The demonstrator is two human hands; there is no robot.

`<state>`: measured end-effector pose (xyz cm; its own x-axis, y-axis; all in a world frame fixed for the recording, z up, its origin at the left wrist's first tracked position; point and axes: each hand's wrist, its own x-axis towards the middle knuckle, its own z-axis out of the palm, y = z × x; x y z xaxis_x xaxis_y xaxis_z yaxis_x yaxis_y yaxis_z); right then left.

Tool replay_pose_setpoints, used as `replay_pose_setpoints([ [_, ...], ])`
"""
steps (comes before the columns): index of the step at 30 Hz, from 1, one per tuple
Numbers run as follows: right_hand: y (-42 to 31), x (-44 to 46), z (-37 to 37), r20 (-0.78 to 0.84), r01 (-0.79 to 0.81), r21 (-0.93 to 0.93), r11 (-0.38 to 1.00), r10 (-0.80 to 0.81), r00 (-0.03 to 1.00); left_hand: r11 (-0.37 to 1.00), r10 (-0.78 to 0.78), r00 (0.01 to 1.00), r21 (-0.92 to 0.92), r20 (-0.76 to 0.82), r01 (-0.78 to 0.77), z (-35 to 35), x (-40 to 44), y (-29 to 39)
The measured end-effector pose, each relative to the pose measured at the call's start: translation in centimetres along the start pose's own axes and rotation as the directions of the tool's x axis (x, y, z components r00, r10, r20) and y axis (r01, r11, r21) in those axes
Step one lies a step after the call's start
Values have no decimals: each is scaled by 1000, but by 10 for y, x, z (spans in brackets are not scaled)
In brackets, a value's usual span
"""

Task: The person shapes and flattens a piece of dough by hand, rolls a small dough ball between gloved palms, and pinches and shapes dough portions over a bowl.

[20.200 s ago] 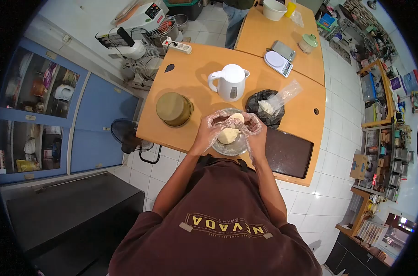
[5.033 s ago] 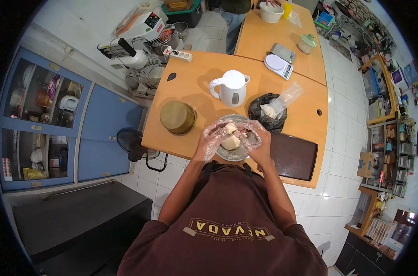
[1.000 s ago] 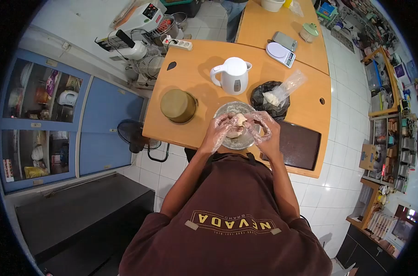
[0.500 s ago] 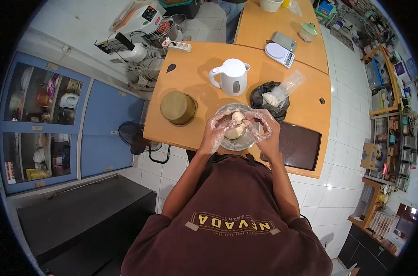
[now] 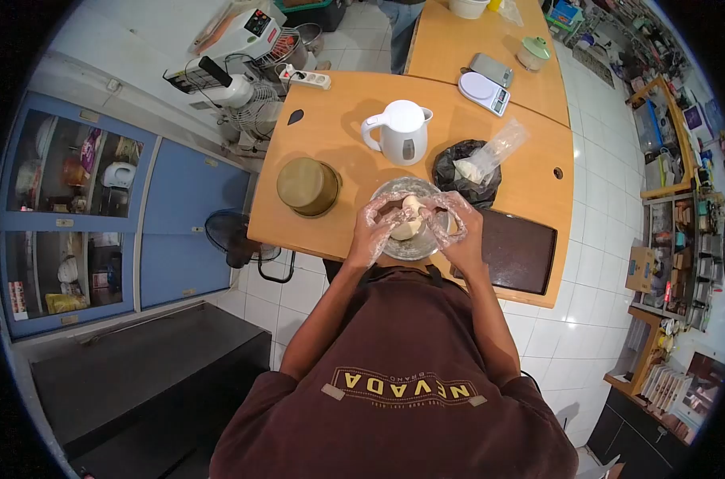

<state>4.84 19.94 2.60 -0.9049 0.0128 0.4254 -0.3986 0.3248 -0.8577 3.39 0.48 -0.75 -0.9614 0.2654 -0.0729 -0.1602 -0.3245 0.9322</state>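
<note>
Dough piece (image 5: 413,205) is above the metal bowl (image 5: 414,251), over the larger dough mass (image 5: 405,231), pinched in the narrowed fingers of the left hand (image 5: 370,231) and right hand (image 5: 463,231). Apply light, even pressure directly above the bowl to limit tearing. Compared with the earliest frame, the piece appears longer and less round.

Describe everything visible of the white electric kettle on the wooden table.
The white kettle looks plastic and glossy, with a round lid closed on top. A looped handle curves out at picture left, a short spout at right. Its grey window faces the wearer; any level is too small to read. It stands upright beyond the round metal bowl, touching only the wooden table.
</note>
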Motion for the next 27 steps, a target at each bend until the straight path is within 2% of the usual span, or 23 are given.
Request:
replay_pose_setpoints([
  [2,1,1,-4,1,41,-27,999,-41,999,1000,-24,1000,2,3,24,0,1,1],
  [5,-1,4,-9,70,39,-44,998,-36,997,990,123,990,-85,74,-117,-2,-1,2],
  [8,3,3,-5,28,119,-81,990,-117,993,999,29,998,20,47,-30,-8,1,-7],
  [10,6,3,-2,41,120,-83,989,-117,992,1000,28,998,7,48,-29,-9,1,-9],
  [14,23,-7,4,42,39,-157,987,-33,999,998,-42,999,48,32,40,-4,0,-2],
  [20,4,3,-8,136,-101,71,992,90,987,1000,-17,996,-17,92,18,-9,1,0],
  [23,-3,10,-15,168,-42,41,998,35,985,997,-61,994,60,90,55,-8,0,10],
  [27,-2,9,-10,113,13,-24,1000,-10,994,986,1,996,164,90,-16,-2,-1,18],
])
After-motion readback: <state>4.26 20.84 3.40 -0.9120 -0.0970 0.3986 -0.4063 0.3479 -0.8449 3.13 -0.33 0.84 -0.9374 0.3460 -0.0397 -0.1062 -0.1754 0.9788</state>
